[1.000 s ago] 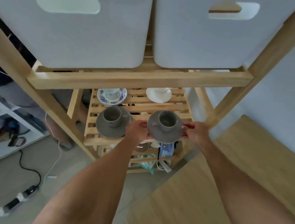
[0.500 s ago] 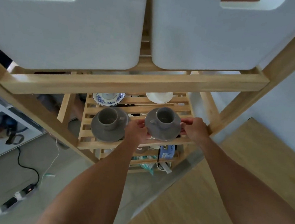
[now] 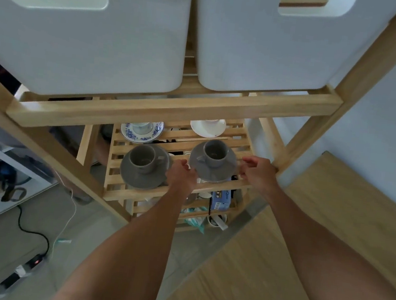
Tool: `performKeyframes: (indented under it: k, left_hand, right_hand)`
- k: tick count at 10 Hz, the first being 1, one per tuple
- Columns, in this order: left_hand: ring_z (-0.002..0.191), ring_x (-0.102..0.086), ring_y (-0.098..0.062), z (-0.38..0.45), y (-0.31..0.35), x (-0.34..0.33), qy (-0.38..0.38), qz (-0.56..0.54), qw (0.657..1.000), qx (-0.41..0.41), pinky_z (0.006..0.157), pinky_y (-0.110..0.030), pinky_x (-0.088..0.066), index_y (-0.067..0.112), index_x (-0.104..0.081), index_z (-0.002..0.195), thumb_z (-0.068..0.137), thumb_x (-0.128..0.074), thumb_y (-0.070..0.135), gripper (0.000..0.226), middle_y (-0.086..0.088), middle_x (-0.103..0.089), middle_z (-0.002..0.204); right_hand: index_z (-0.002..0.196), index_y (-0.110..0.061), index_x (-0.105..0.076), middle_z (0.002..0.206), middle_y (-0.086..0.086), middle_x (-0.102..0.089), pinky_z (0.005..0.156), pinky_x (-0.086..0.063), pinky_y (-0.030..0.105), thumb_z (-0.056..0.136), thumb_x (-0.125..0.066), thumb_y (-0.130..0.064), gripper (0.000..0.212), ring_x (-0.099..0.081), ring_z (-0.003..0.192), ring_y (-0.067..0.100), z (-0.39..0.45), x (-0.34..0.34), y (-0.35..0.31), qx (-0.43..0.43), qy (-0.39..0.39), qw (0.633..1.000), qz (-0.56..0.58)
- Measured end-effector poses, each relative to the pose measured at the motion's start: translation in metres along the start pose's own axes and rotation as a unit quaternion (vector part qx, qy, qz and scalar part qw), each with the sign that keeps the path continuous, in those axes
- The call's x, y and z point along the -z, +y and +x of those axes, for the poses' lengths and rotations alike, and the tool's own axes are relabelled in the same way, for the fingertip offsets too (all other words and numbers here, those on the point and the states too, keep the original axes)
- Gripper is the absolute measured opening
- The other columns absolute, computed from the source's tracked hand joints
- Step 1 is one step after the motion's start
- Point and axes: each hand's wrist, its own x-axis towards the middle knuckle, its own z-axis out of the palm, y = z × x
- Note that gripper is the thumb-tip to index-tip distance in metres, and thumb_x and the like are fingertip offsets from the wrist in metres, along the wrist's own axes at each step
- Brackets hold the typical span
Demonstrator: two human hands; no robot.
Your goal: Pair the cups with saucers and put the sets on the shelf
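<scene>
- My left hand (image 3: pixel 181 175) sits at the 9 o'clock edge of the right-hand grey saucer (image 3: pixel 213 162), fingers curled loosely with fingertips at the rim; whether they pinch it or merely touch I cannot tell
- My right hand (image 3: pixel 258 172) is at the 3 o'clock side of that saucer, fingers spread apart and just off the rim, gripping nothing that I can see
- The saucer lies on the slatted wooden shelf (image 3: pixel 152 195), near its right end; a grey cup (image 3: pixel 215 153) stands upright in its middle, handle toward 9 o'clock
- At 9 o'clock from this set, close beside my left hand, a second grey cup (image 3: pixel 141 159) stands on its own grey saucer (image 3: pixel 142 177) on the same slats
- Toward 12 o'clock, further back on the shelf, a blue-patterned saucer (image 3: pixel 141 132) carries a pale cup (image 3: pixel 141 126); to its right a white saucer (image 3: pixel 207 128) lies partly hidden under the rail above
- Two white storage bins (image 3: pixel 81 38) fill the tier overhead
- Below the shelf a blue box (image 3: pixel 221 199) shows through the slats; on the floor at 7 o'clock lies a power strip (image 3: pixel 19 275) with a black cable
</scene>
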Motion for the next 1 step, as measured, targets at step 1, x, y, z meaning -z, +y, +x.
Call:
performKeyframes:
  k: [1]
  left_hand:
    - [0.109,-0.066,-0.013,-0.0144,-0.0001,0.0034,0.024,0.067,0.997,-0.026,0.075,-0.016,-0.044,0.016,-0.061,0.134,0.091,-0.073,0.024,0.046,0.002,-0.07,0.124]
  right_hand:
    - [0.128,-0.016,-0.07,0.114,0.002,-0.074,0.084,-0.051,0.023,0.097,-0.065,-0.018,0.031,-0.068,0.097,0.014,-0.0268,0.0107,0.0013,0.037,0.045,0.998,-0.033]
